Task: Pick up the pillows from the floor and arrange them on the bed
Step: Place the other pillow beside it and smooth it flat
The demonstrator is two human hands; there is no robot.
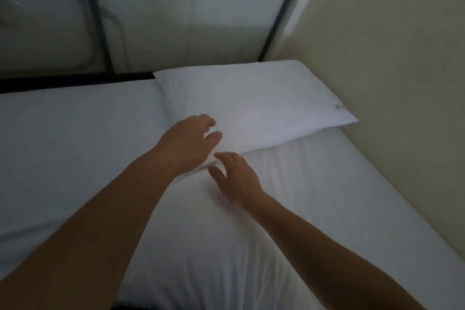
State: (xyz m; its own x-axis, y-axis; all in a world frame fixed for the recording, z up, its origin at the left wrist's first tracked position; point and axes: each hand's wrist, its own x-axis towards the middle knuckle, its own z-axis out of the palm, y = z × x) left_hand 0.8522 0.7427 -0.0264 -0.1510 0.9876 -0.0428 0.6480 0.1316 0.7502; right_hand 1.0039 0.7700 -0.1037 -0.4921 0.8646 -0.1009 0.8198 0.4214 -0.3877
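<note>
From the head view, a white pillow lies flat at the far right corner of the bed, against the beige wall and below the dark headboard rail. The left hand rests at the pillow's near left corner, fingers loosely spread and touching its edge, gripping nothing. The right hand lies just beside it on the sheet, fingers apart, tips at the pillow's near edge. A second white pillow lies beneath both forearms.
</note>
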